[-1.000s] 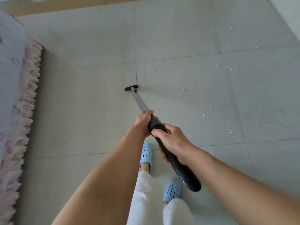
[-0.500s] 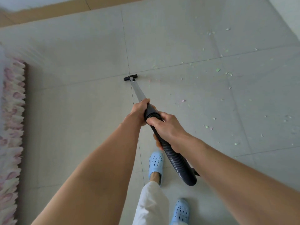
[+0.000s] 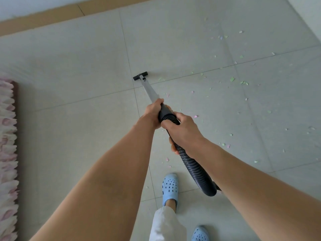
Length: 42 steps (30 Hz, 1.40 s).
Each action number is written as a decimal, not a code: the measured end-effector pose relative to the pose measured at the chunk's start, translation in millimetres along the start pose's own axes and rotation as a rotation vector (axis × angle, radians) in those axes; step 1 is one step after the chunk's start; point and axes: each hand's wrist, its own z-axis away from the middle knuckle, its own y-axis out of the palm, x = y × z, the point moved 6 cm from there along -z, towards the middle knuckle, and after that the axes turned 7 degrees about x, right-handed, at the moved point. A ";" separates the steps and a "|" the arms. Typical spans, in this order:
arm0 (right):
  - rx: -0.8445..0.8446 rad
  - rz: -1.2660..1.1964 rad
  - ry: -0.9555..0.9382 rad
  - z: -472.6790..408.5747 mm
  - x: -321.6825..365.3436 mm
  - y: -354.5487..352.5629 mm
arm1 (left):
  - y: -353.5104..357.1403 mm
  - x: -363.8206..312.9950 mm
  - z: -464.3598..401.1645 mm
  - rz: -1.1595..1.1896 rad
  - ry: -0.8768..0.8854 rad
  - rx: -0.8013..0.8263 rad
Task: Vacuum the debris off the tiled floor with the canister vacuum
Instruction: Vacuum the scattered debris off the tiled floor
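Note:
A grey vacuum wand (image 3: 149, 89) slants away from me and ends in a small black nozzle (image 3: 140, 76) resting on the tiled floor (image 3: 74, 70) just past a grout line. My left hand (image 3: 152, 112) grips the wand where it meets the black cuff. My right hand (image 3: 182, 131) holds the ribbed black hose (image 3: 194, 168) just behind it. Small green, pink and white paper scraps (image 3: 231, 79) lie scattered over the tiles to the right of the nozzle. The canister itself is out of view.
A pink and white frilled bed cover (image 3: 7, 153) hangs along the left edge. A brown skirting strip (image 3: 52, 14) runs along the far wall. My feet in light blue perforated clogs (image 3: 170, 187) stand below the hose, which passes under my right forearm.
The nozzle has slid forward across the grout line toward the far wall. I have stepped forward, and the bed cover has drifted further left in view.

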 end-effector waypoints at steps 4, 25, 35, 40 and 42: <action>-0.030 0.025 -0.018 2.9 -2.2 -11.2 | 15.0 3.1 0.8 -0.008 -0.010 0.025; -0.099 0.043 -0.034 67.7 -63.1 -30.7 | 40.8 78.7 36.6 -0.061 -0.051 0.072; 0.025 -0.350 0.077 94.0 -79.8 -17.3 | 26.9 89.8 48.8 -0.222 -0.031 0.017; 0.058 -0.343 0.087 99.2 -83.0 -8.9 | 15.2 95.2 54.6 -0.219 -0.036 -0.004; 0.059 -0.328 0.088 103.0 -86.0 -7.5 | 12.4 99.8 57.8 -0.205 -0.036 -0.011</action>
